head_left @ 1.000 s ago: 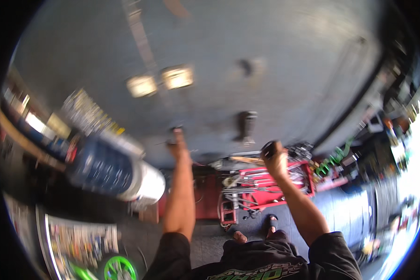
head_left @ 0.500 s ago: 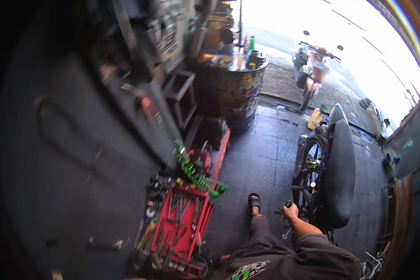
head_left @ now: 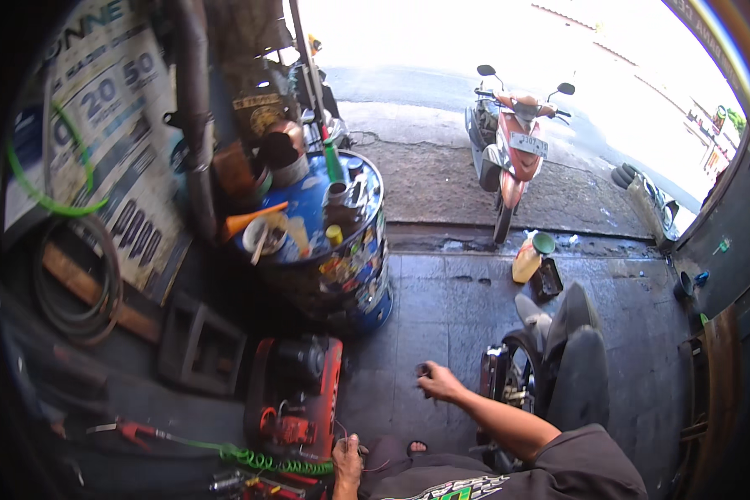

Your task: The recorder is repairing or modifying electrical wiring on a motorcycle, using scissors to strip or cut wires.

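- Small dark object (head_left: 425, 370), too tiny for us to name, sits pinched in the closed grip of our right hand (head_left: 440, 385), raised above the wet grey floor (head_left: 442, 308) just left of the black motorcycle seat (head_left: 577, 367).
- Our left hand (head_left: 347, 460) hangs low at the bottom edge; its grip looks curled on thin wires (head_left: 342, 433), though we cannot tell how tightly.
- Just left of that hand, a green coiled air hose (head_left: 262, 460) lies across the floor, leading to a red-handled tool (head_left: 133, 432).
- Beside it stands a red and black compressor-like machine (head_left: 296, 392), near a dark square frame (head_left: 200, 350).
- Behind the black seat we see the rear wheel of the motorcycle (head_left: 517, 375).
- Farther off, a blue metal drum (head_left: 362, 283) carries cans, a green bottle (head_left: 332, 162) and an orange funnel (head_left: 250, 222).
- On the wall to the left hang a coiled black hose (head_left: 75, 283) and a printed poster (head_left: 117, 133).
- Near the doorway, a yellow jug with a green lid (head_left: 532, 257) stands on the floor.
- Outside in bright sun, a red and white scooter (head_left: 512, 146) is parked.
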A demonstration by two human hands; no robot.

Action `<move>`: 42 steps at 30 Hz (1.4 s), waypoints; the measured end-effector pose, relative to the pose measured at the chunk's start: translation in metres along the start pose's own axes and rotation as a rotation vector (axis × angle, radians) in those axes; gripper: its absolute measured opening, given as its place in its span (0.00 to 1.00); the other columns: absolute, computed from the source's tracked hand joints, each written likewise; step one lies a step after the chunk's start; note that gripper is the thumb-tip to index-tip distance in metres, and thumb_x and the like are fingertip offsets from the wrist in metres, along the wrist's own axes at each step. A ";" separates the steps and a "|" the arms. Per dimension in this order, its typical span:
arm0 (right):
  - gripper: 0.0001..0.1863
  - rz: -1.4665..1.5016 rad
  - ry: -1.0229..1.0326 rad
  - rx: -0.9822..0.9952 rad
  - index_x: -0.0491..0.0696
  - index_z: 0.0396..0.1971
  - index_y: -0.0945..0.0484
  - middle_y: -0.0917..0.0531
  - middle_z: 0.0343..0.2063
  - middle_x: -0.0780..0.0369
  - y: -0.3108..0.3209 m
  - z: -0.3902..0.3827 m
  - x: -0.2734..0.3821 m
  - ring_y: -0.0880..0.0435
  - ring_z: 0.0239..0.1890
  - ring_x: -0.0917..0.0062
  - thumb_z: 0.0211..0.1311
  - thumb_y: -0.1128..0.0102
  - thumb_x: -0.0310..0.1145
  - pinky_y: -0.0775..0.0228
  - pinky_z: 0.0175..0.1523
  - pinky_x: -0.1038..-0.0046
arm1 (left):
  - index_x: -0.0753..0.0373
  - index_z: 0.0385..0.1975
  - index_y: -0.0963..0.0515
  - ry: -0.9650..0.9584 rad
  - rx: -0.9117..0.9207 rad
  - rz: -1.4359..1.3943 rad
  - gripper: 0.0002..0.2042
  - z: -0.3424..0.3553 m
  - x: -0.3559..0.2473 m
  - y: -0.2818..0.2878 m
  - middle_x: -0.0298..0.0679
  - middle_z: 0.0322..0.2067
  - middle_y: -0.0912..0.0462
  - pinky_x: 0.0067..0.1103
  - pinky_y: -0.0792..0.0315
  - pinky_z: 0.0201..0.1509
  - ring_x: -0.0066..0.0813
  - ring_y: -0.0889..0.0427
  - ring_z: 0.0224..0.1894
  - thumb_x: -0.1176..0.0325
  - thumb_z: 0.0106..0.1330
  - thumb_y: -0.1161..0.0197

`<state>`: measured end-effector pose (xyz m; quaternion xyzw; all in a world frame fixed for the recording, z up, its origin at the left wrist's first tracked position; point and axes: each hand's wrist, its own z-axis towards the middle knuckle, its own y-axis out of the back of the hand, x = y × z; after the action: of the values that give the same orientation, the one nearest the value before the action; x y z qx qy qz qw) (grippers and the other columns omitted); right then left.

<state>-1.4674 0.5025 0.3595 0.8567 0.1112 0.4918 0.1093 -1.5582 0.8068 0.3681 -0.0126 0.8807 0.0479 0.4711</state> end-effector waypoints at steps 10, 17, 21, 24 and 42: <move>0.36 -0.093 0.250 0.283 0.45 0.64 0.31 0.13 0.44 0.52 0.210 0.196 0.130 0.13 0.45 0.61 0.62 0.30 0.47 0.23 0.51 0.66 | 0.61 0.42 0.23 0.037 0.617 0.001 0.29 0.267 -0.245 -0.320 0.30 0.24 0.25 0.17 0.40 0.20 0.17 0.31 0.18 0.38 0.77 0.58; 0.35 -0.220 0.102 0.082 0.48 0.63 0.31 0.13 0.41 0.48 0.398 0.350 0.193 0.13 0.46 0.55 0.60 0.29 0.48 0.22 0.52 0.63 | 0.59 0.42 0.23 0.322 0.822 0.072 0.30 0.424 -0.391 -0.517 0.28 0.18 0.28 0.17 0.48 0.16 0.18 0.38 0.13 0.35 0.75 0.59; 0.36 -0.200 0.193 0.014 0.43 0.59 0.29 0.13 0.39 0.48 0.484 0.501 0.198 0.12 0.44 0.58 0.57 0.26 0.49 0.22 0.50 0.66 | 0.58 0.42 0.22 0.356 0.707 -0.032 0.30 0.548 -0.444 -0.620 0.29 0.22 0.24 0.17 0.44 0.17 0.16 0.33 0.15 0.35 0.76 0.59; 0.34 -0.044 0.148 -0.040 0.40 0.57 0.26 0.13 0.40 0.50 0.560 0.585 0.255 0.11 0.41 0.69 0.57 0.26 0.46 0.21 0.48 0.70 | 0.60 0.38 0.22 0.178 0.578 0.089 0.23 0.621 -0.517 -0.652 0.30 0.20 0.26 0.17 0.41 0.18 0.16 0.32 0.17 0.46 0.78 0.55; 0.24 0.467 -0.751 -0.986 0.36 0.44 0.21 0.15 0.29 0.57 0.656 0.960 0.127 0.16 0.28 0.73 0.52 0.25 0.37 0.25 0.31 0.69 | 0.52 0.44 0.14 -1.338 1.221 1.045 0.10 1.072 -0.798 -1.108 0.44 0.40 0.24 0.39 0.32 0.51 0.43 0.25 0.45 0.63 0.65 0.36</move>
<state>-0.5181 -0.1588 0.1856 0.8210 -0.3612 0.1637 0.4107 -0.1522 -0.2109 0.3596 0.6390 0.2105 -0.2102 0.7093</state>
